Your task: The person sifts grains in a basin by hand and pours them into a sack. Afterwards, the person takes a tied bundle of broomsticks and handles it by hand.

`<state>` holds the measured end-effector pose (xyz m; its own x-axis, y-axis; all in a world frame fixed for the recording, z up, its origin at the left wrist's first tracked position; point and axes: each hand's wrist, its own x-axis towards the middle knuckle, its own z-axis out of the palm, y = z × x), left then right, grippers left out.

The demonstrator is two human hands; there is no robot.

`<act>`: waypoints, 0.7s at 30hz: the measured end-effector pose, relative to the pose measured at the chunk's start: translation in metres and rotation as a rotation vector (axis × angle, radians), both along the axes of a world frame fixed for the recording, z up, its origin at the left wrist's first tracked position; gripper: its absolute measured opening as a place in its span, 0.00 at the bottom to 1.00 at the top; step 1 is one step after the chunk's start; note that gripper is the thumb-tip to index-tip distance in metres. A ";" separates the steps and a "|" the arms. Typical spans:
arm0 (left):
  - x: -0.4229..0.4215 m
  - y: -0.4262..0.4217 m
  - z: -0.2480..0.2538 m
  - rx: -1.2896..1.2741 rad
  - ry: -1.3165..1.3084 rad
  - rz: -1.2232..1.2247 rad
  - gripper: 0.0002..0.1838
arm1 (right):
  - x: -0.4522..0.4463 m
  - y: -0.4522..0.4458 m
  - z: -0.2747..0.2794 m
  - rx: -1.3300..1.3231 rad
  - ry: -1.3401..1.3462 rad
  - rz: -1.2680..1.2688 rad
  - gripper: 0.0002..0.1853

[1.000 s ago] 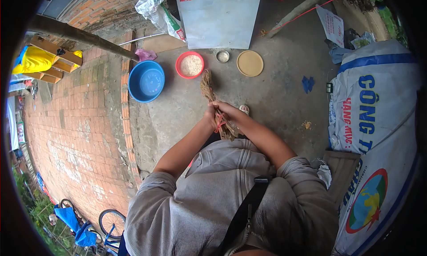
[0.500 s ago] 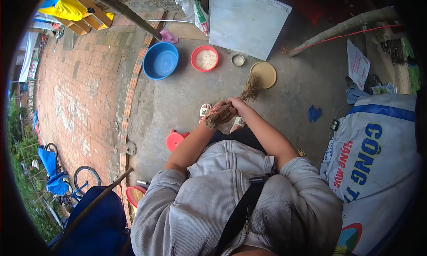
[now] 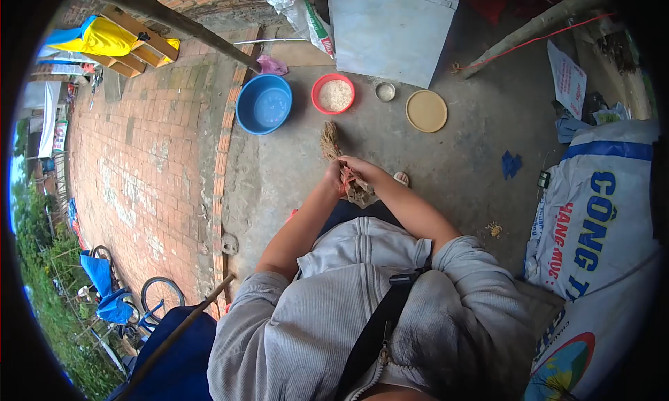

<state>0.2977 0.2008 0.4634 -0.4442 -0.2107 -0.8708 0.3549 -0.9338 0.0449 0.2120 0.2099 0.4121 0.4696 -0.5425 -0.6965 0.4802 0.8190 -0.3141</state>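
A brown straw-like bundle with a red tie is held in front of my waist. My left hand is closed around its middle, and my right hand grips it from the other side, touching the left. The bushy end points up and away from me, while the stalk ends point down toward my body. Beyond it on the concrete floor stand a blue basin, a red bowl of pale grains, a small metal bowl and a round tan lid.
A whitish board lies behind the bowls. Large printed sacks fill the right side. A wooden pole slants at the upper left over brick paving. Bicycles stand at the lower left, and a blue cloth lies on the floor.
The bundle has swung between my hands: half a second ago its bushy end pointed right toward the tan lid, and now it points away and slightly left. Both hands keep their hold.
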 end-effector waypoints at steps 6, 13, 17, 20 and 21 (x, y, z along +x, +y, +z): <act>-0.016 -0.029 0.002 0.099 0.159 -0.326 0.12 | -0.014 0.016 -0.005 0.080 0.208 -0.459 0.09; 0.017 -0.071 0.009 0.327 0.600 -0.379 0.11 | -0.002 -0.014 0.011 0.069 0.612 -0.482 0.09; 0.046 -0.092 0.048 0.248 0.627 -0.378 0.10 | 0.026 -0.036 0.038 0.035 0.497 -0.422 0.10; 0.049 -0.103 0.014 0.077 0.556 -0.474 0.11 | 0.041 -0.042 0.039 0.000 0.244 -0.498 0.08; 0.050 -0.104 0.014 -0.189 0.448 -0.553 0.11 | 0.046 -0.042 0.035 0.020 0.066 -0.570 0.08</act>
